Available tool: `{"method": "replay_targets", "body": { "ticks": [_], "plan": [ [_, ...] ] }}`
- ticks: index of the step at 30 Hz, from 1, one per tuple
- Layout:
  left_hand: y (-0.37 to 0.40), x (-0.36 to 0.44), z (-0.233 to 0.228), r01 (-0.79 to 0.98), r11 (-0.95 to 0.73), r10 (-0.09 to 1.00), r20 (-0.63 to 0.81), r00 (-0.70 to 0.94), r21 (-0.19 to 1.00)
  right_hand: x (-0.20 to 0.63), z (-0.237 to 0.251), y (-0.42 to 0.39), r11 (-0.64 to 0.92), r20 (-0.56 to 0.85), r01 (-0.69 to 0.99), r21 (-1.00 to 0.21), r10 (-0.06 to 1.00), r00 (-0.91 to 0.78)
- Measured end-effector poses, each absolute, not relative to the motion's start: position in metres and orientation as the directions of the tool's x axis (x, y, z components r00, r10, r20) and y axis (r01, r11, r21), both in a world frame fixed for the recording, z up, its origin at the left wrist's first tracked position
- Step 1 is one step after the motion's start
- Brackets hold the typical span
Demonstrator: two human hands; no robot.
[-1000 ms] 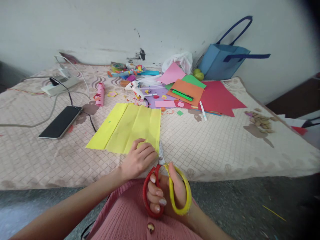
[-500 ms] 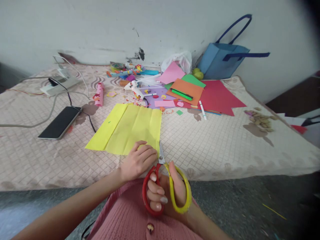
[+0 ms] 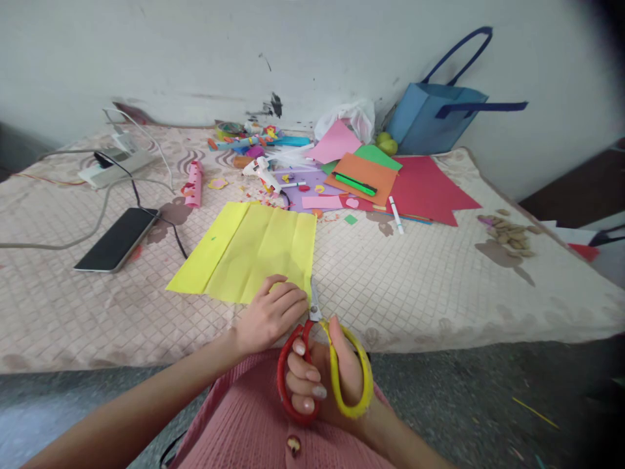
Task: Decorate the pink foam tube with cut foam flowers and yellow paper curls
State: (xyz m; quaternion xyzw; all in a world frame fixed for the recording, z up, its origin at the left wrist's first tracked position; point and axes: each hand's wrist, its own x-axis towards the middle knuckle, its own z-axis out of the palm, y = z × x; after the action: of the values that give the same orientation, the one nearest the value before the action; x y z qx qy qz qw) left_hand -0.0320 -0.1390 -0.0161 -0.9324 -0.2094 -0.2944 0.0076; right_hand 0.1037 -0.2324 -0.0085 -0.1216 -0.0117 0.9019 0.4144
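Note:
A creased yellow paper sheet (image 3: 254,251) lies on the patterned bed cover (image 3: 415,280) in front of me. My left hand (image 3: 268,316) presses down on its near right corner, fingers curled on the paper. My right hand (image 3: 325,381) grips scissors (image 3: 322,365) with one red and one yellow handle loop, fingers through the loops. The short blades point away from me and meet the sheet's near edge right beside my left fingertips.
A black phone (image 3: 117,239) on a cable lies to the left, with a power strip (image 3: 114,163) behind it. Coloured paper sheets (image 3: 385,179), a glue gun (image 3: 258,170), markers and scraps crowd the back. A blue bag (image 3: 434,120) leans on the wall. Nuts (image 3: 510,233) lie at right.
Almost nothing has moved. The scissors and both hands have crept a little forward at the yellow sheet's near edge.

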Motion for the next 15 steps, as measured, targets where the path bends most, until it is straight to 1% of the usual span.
{"method": "replay_targets", "body": {
  "ticks": [4,11,15],
  "plan": [
    [-0.1402,-0.0323,-0.0156,0.408,-0.905,0.402,0.554,0.729,0.12,0.1028,-0.0077,-0.2318,-0.656,-0.205,-0.743,-0.132,0.752,-0.627],
    [-0.1416,-0.0323,-0.0152,0.395,-0.908,0.402,0.561,0.723,0.141,0.1006,-0.0057,-0.2313,-0.653,-0.181,-0.748,-0.12,0.755,-0.63],
    [-0.1417,-0.0328,-0.0162,0.389,-0.91,0.401,0.552,0.731,0.145,0.0989,-0.0067,-0.233,-0.642,-0.181,-0.755,-0.134,0.765,-0.618]
  ]
}}
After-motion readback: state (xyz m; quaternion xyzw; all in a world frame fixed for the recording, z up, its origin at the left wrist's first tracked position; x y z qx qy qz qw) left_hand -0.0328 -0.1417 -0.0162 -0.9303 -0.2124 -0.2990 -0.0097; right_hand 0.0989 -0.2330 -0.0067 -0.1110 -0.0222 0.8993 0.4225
